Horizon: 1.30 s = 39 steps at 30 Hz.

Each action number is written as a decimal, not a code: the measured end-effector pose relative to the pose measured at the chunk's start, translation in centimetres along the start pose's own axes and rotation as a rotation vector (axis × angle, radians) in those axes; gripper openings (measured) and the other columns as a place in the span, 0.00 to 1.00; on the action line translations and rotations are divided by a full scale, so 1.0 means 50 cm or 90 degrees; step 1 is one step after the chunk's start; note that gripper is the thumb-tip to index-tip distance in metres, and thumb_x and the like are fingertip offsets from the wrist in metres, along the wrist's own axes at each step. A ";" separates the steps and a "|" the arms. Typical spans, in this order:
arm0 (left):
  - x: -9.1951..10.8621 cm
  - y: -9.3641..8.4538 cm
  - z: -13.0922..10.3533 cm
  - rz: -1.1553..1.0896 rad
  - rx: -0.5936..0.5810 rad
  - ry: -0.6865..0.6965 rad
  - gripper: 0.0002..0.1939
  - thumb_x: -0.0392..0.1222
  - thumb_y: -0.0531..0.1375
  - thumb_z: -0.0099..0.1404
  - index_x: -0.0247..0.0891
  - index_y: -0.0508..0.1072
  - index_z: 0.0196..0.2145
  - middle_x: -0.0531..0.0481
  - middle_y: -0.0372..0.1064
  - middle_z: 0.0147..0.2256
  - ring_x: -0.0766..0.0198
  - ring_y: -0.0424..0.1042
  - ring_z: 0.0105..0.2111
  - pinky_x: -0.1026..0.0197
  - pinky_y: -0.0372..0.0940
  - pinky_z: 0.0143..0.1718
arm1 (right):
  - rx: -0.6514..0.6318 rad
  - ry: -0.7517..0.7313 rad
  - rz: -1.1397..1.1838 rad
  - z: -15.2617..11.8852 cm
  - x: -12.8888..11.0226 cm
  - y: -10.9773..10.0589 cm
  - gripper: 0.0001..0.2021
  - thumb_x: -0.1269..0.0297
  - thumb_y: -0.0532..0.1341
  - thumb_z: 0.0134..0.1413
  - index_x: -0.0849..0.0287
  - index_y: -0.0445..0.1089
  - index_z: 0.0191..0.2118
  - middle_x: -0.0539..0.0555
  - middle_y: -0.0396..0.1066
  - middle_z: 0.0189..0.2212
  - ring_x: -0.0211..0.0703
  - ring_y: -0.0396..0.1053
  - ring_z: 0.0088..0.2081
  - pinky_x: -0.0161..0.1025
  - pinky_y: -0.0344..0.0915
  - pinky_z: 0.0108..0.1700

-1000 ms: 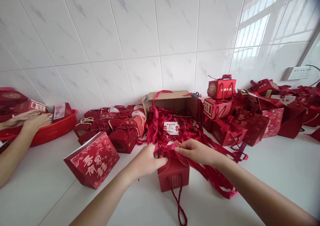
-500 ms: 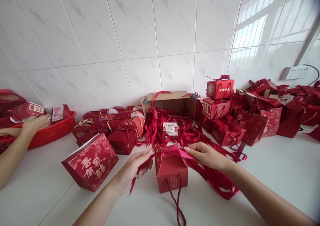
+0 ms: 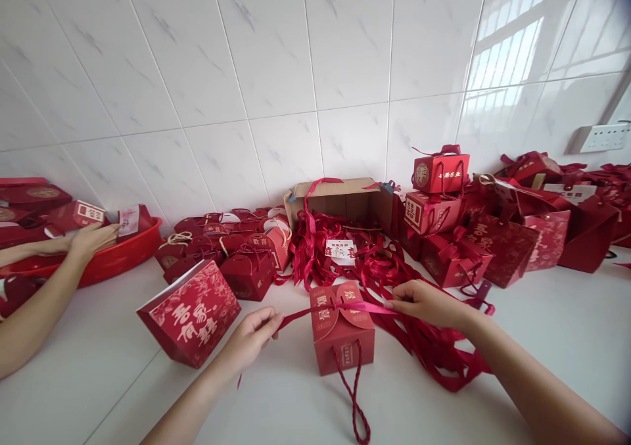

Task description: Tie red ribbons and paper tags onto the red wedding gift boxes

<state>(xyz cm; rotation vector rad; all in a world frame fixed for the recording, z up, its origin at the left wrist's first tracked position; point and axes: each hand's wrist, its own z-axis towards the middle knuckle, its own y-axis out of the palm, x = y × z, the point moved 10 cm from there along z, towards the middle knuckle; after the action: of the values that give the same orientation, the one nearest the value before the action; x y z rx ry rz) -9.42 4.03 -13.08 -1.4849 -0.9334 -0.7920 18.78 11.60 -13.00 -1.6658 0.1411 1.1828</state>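
A small red gift box (image 3: 344,340) with gold lettering stands upright in front of me, its curved top flaps folded down. A dark red cord handle (image 3: 355,399) hangs from its front onto the table. Across the top runs a red ribbon (image 3: 367,306), stretched sideways between my hands. My left hand (image 3: 256,335), left of the box, pinches one end, and a loose tail dangles below it. On the right, my right hand (image 3: 419,302) pinches the other end between thumb and fingers. Neither hand touches the box itself.
Behind the box, loose ribbons (image 3: 315,248) spill from a cardboard carton (image 3: 340,203). A floral red box (image 3: 192,313) leans at left; stacked boxes (image 3: 438,215) stand at right. Far left, another person's hands (image 3: 93,238) reach over a red basin (image 3: 118,261).
My hands have drawn apart, pulling the ribbon straight and tight. The box's top flaps, raised before, now lie folded down. The view has shifted slightly left.
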 end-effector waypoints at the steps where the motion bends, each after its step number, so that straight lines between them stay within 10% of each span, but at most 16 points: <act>1: -0.006 -0.011 -0.002 0.009 0.012 0.004 0.24 0.63 0.57 0.57 0.39 0.55 0.23 0.58 0.49 0.23 0.69 0.50 0.23 0.66 0.46 0.23 | -0.001 0.003 0.004 -0.001 0.006 -0.004 0.28 0.39 0.54 0.54 0.57 0.46 0.20 0.44 0.43 0.19 0.33 0.41 0.23 0.36 0.41 0.24; 16: 0.028 -0.048 -0.027 0.171 0.087 0.105 0.23 0.61 0.50 0.64 0.41 0.53 0.23 0.57 0.48 0.23 0.64 0.54 0.26 0.63 0.54 0.30 | 0.080 0.004 -0.064 -0.026 -0.007 -0.060 0.26 0.43 0.55 0.56 0.57 0.48 0.19 0.44 0.44 0.18 0.34 0.43 0.22 0.35 0.44 0.23; 22: 0.042 -0.051 -0.028 0.172 0.154 0.080 0.15 0.56 0.54 0.63 0.42 0.65 0.38 0.46 0.68 0.42 0.54 0.69 0.44 0.56 0.63 0.44 | 0.175 -0.028 -0.167 -0.030 -0.039 -0.066 0.19 0.51 0.51 0.62 0.58 0.66 0.26 0.52 0.66 0.27 0.41 0.62 0.29 0.39 0.60 0.33; 30: 0.165 0.065 -0.006 0.073 0.054 0.194 0.22 0.52 0.58 0.62 0.43 0.67 0.52 0.43 0.64 0.58 0.52 0.61 0.60 0.50 0.58 0.59 | 0.169 -0.234 -0.040 -0.009 -0.193 -0.006 0.18 0.54 0.60 0.58 0.57 0.70 0.51 0.60 0.66 0.55 0.48 0.65 0.55 0.44 0.61 0.57; 39: 0.222 0.089 0.000 0.202 0.015 0.228 0.26 0.46 0.63 0.57 0.44 0.64 0.52 0.43 0.72 0.49 0.53 0.70 0.52 0.51 0.63 0.54 | 0.040 -0.227 -0.132 0.036 -0.250 0.014 0.02 0.68 0.62 0.50 0.59 0.70 0.29 0.51 0.74 0.31 0.39 0.68 0.32 0.34 0.63 0.36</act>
<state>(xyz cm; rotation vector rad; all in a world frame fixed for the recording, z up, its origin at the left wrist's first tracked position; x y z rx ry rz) -0.39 5.21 -5.29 -1.3683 -0.4246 -0.7751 10.90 7.32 -4.09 -1.3534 -0.2106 1.2807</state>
